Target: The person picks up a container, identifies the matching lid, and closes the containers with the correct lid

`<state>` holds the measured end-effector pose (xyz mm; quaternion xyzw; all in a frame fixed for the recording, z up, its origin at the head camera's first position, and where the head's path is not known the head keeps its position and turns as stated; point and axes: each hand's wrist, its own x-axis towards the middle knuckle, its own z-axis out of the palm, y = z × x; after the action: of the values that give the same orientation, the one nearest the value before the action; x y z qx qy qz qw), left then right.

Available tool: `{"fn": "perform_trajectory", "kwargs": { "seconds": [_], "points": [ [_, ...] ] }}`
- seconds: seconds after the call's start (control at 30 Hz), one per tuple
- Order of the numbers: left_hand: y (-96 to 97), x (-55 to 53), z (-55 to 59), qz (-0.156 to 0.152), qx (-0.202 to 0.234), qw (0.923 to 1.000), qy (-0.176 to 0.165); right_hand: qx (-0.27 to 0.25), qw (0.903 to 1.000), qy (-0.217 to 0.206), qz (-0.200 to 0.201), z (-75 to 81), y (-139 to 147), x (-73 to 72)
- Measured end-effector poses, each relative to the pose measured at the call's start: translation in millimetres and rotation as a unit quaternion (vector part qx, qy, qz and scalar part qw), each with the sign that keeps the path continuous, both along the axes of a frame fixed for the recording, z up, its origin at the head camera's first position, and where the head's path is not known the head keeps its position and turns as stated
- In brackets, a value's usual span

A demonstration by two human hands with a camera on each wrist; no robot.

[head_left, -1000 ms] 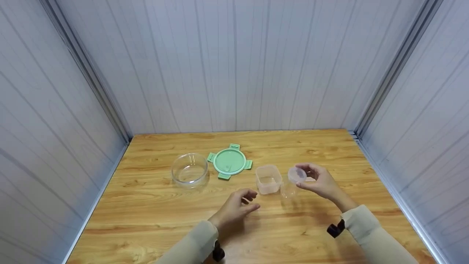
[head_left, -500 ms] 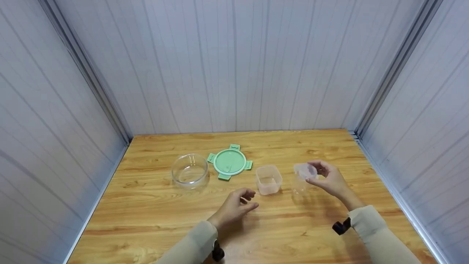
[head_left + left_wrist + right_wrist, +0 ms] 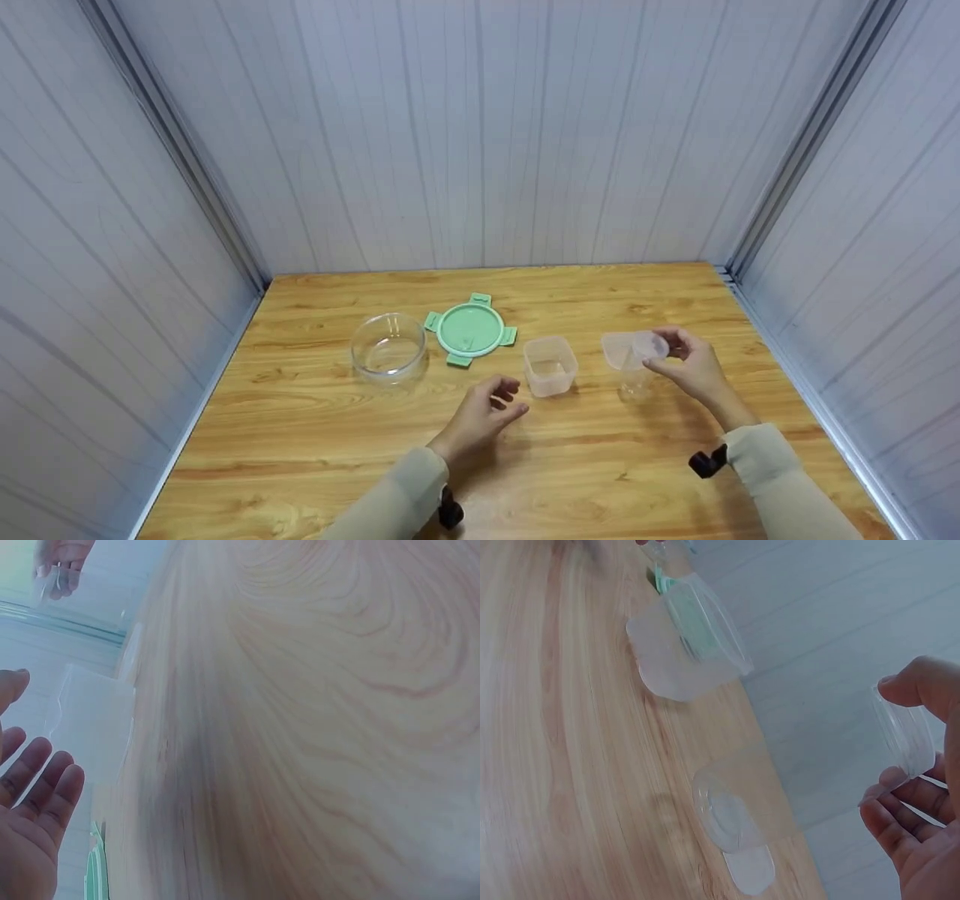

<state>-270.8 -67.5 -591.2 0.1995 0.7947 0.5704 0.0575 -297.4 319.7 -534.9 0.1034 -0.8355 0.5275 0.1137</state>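
Note:
My right hand [image 3: 697,371] pinches the round lid [image 3: 906,731] of a clear cylindrical jar [image 3: 742,791] between thumb and fingers. The jar stands upright at the right of the table; whether its base touches the wood I cannot tell. Behind it lies a flat translucent lid [image 3: 617,349], partly covered by the jar in the head view. My left hand [image 3: 480,416] hovers relaxed over the table with nothing in it, fingers loosely bent. Just beyond its fingertips is a translucent square container [image 3: 550,379], open at the top.
A round clear glass bowl [image 3: 388,360] sits at the left. Beside it lies a green lid [image 3: 471,330] with side clips. The wood table [image 3: 315,457] is enclosed by pale panel walls [image 3: 480,135] at the back and both sides.
My right hand has carried the jar to the right, away from the square container, uncovering more of the flat lid behind it. My left hand has stayed nearly still.

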Motion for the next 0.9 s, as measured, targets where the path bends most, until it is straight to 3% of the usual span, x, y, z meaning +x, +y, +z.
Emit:
{"fn": "perform_trajectory", "kwargs": {
  "seconds": [0.4, 0.9],
  "points": [
    [7.5, -7.4, 1.5, 0.046, 0.028, 0.9978, -0.037, -0.010, 0.9993, -0.016, -0.033, -5.9, 19, 0.1],
    [18.0, -19.0, 7.4, 0.089, 0.036, 0.9941, -0.051, 0.006, 0.9980, -0.038, -0.049, -12.9, 33, 3.3]
  ]
}}
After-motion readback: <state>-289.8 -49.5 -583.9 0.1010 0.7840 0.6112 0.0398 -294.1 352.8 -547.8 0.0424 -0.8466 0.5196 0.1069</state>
